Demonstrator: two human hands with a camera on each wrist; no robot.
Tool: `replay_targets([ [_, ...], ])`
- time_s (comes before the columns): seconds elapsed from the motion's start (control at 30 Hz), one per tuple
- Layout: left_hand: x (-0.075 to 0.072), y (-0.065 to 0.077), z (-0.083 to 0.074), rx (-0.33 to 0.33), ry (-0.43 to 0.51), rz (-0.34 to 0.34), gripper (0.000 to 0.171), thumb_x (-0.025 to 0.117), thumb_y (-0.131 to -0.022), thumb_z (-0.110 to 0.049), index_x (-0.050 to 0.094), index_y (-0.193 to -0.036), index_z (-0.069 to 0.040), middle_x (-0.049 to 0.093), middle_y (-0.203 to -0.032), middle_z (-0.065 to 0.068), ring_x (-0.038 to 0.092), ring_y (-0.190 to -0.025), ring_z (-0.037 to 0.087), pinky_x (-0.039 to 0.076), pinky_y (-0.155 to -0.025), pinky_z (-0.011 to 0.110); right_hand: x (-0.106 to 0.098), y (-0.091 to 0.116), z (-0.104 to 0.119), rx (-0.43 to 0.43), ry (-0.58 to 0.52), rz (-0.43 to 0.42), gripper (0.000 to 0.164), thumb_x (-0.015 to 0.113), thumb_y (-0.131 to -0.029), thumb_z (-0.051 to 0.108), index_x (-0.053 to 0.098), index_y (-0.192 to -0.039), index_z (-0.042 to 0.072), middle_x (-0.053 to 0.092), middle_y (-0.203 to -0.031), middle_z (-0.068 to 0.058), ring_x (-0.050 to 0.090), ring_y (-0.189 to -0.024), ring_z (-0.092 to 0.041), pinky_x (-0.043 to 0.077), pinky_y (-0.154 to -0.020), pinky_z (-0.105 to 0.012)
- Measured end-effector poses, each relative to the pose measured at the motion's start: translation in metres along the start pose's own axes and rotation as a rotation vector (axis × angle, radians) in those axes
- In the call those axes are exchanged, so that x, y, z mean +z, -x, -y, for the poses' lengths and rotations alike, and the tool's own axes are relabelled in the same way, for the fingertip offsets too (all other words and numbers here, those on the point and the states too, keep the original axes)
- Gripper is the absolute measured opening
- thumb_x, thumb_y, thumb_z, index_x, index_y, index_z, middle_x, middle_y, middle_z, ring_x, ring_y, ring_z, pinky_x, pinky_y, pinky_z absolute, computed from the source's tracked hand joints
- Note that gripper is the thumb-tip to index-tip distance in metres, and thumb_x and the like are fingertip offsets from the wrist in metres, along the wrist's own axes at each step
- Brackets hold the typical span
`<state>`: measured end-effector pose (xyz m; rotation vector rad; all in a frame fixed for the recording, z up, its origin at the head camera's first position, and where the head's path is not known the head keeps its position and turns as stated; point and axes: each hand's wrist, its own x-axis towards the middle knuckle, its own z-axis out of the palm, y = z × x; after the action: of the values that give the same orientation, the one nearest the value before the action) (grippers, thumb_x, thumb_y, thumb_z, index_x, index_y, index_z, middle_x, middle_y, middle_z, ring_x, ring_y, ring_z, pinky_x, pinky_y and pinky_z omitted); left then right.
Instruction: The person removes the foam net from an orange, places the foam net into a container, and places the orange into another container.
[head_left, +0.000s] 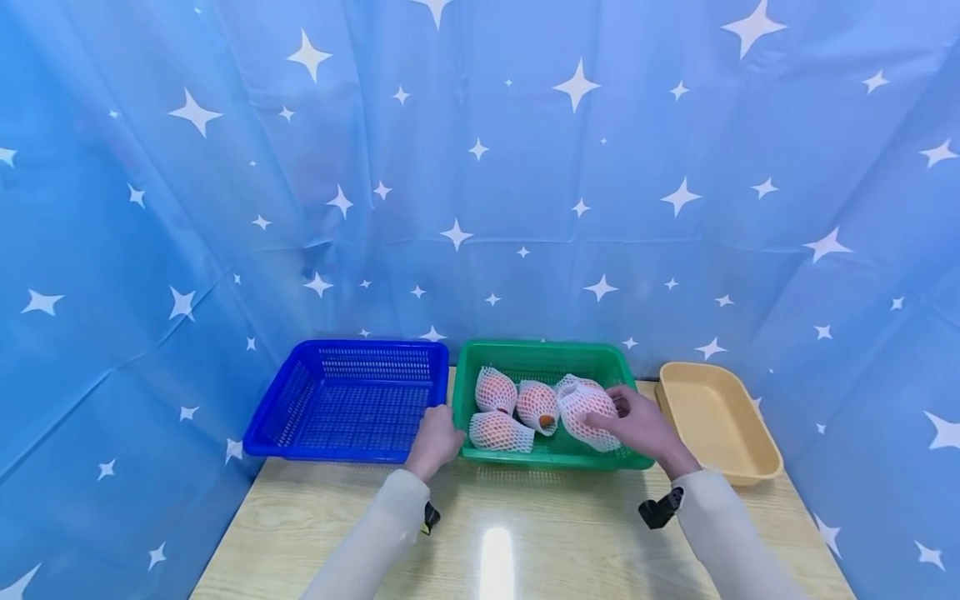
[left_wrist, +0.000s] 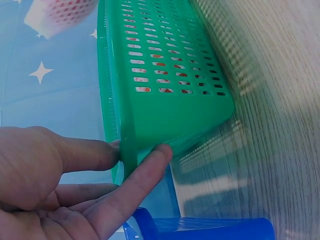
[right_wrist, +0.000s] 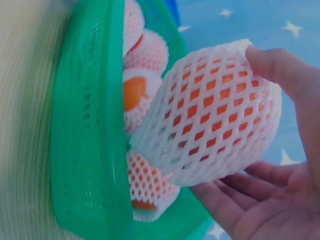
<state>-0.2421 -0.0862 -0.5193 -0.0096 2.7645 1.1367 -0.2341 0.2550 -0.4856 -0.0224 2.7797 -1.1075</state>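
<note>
My right hand (head_left: 645,427) holds an orange-red fruit in a white foam net (right_wrist: 212,117) above the right part of the green basket (head_left: 551,460). Thumb and fingers grip its sides, and its netted end points down toward the basket in the right wrist view. Several other netted fruits (head_left: 537,407) lie inside, one of them partly hidden behind the held fruit. At the basket's front left corner, my left hand (head_left: 437,440) pinches the green rim between thumb and fingers, as the left wrist view shows.
Left of the green basket stands a blue basket (head_left: 345,417) with slotted walls. A shallow tan tray (head_left: 720,421) is on the right. All rest on a light wooden table (head_left: 570,533), with a blue star-patterned curtain (head_left: 517,175) behind and at both sides.
</note>
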Motion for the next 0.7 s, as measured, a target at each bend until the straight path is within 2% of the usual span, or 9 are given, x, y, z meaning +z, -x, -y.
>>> replay_targets([
  [0.27, 0.003, 0.001, 0.003, 0.058, -0.009, -0.040, 0.009, 0.063, -0.096, -0.002, 0.063, -0.087, -0.003, 0.050, -0.062, 0.003, 0.050, -0.049, 0.015, 0.039, -0.042, 0.023, 0.005, 0.027, 0.011, 0.025, -0.180, 0.014, 0.083, 0.075, -0.087, 0.058, 0.047, -0.146, 0.005, 0.061, -0.136, -0.021, 0.061, -0.123, -0.034, 0.058, -0.095, -0.044],
  [0.4, 0.003, 0.002, 0.002, 0.054, 0.001, -0.043, 0.007, 0.062, -0.098, -0.005, 0.065, -0.095, 0.000, 0.053, -0.063, 0.005, 0.051, -0.047, 0.015, 0.039, -0.040, 0.023, 0.011, 0.038, 0.014, 0.022, -0.271, 0.021, 0.079, 0.075, -0.090, 0.051, 0.044, -0.148, 0.005, 0.058, -0.141, -0.021, 0.059, -0.128, -0.035, 0.057, -0.100, -0.044],
  [0.6, 0.003, 0.009, 0.003, 0.054, 0.018, -0.055, 0.029, 0.062, -0.100, -0.010, 0.066, -0.122, 0.008, 0.057, -0.065, 0.006, 0.052, -0.046, 0.012, 0.039, -0.038, 0.021, 0.026, 0.051, 0.016, 0.015, -0.416, 0.040, 0.071, 0.076, -0.092, 0.041, 0.045, -0.148, 0.009, 0.060, -0.142, -0.019, 0.062, -0.128, -0.030, 0.057, -0.099, -0.039],
  [0.7, 0.000, 0.018, 0.003, 0.082, -0.012, -0.092, 0.034, 0.066, -0.098, -0.015, 0.067, -0.124, 0.007, 0.066, -0.074, 0.009, 0.055, -0.050, 0.013, 0.042, -0.042, 0.023, 0.034, 0.058, 0.016, 0.020, -0.466, 0.048, 0.068, 0.076, -0.093, 0.036, 0.045, -0.148, 0.010, 0.060, -0.142, -0.020, 0.063, -0.128, -0.031, 0.057, -0.100, -0.039],
])
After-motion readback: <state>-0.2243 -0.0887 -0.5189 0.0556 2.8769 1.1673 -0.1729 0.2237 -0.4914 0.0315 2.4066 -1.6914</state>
